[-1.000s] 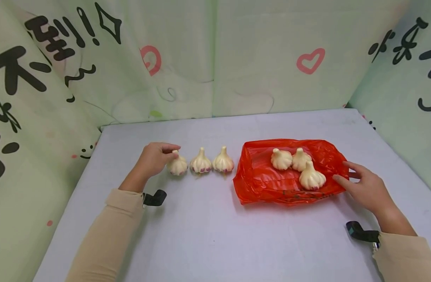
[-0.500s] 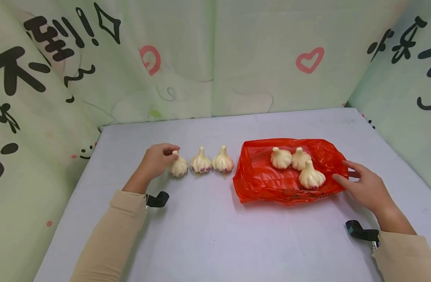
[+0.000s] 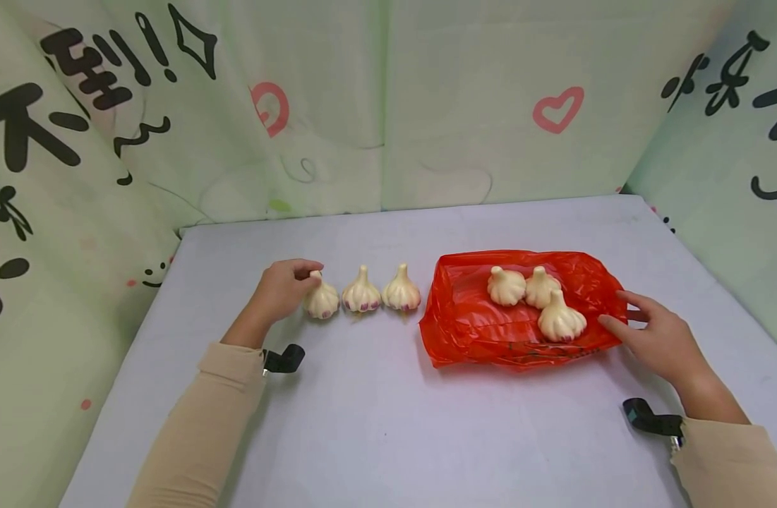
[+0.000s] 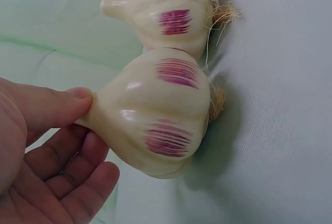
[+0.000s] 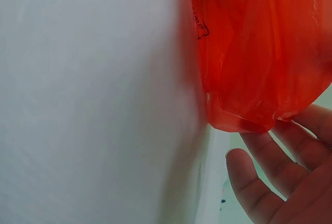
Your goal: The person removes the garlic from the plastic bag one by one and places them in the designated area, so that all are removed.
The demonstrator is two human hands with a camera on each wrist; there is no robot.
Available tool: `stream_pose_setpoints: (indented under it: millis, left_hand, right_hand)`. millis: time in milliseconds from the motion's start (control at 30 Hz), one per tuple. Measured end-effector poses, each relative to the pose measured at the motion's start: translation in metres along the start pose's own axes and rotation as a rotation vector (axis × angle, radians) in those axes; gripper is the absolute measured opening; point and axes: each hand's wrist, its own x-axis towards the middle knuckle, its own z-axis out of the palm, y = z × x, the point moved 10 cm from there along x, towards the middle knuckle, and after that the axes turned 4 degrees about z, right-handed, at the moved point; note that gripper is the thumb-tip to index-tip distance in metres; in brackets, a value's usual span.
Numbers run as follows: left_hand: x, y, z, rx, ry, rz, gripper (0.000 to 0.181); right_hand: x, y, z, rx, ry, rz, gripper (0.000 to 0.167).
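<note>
Toward the left edge of the table [image 3: 375, 430], the grip of the left hand [image 3: 279, 291] is closed on the stem of a garlic bulb [image 3: 322, 303]; whether this one rests on the surface I cannot tell. Just beside it, a second bulb [image 3: 361, 291] and a third bulb [image 3: 401, 290] stand upright, in a row roughly parallel to the far edge. Nearer the right edge, three more bulbs [image 3: 562, 323] lie in the open red plastic bag [image 3: 473, 349], its side pinched by the right hand [image 3: 664, 340]. Three out, three in: the work looks about halfway.
</note>
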Motion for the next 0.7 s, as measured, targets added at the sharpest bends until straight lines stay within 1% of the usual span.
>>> stream_pose_setpoints:
  millis: [167, 300, 433, 600, 700]
  left_hand:
    - [0.0001, 0.0012, 0.0009, 0.001, 0.0, 0.012, 0.043]
    - [-0.0001, 0.0009, 0.0011, -0.011, 0.006, 0.005, 0.046]
    - [-0.0005, 0.0015, -0.0005, -0.024, 0.02, 0.003, 0.047]
    - [0.0004, 0.0026, -0.0041, -0.04, 0.044, 0.016, 0.047]
    - [0.0004, 0.0031, -0.0058, -0.056, 0.05, 0.01, 0.046]
  right_hand:
    - [-0.0001, 0.0, -0.0002, 0.002, -0.002, 0.003, 0.073]
    - [0.0002, -0.0002, -0.0003, -0.003, -0.002, -0.003, 0.073]
    - [0.0005, 0.0, -0.0003, -0.007, -0.003, -0.006, 0.073]
    - [0.0007, 0.0002, -0.0003, -0.008, -0.001, -0.002, 0.073]
    - [0.0008, 0.0001, -0.0003, -0.011, 0.0, -0.003, 0.073]
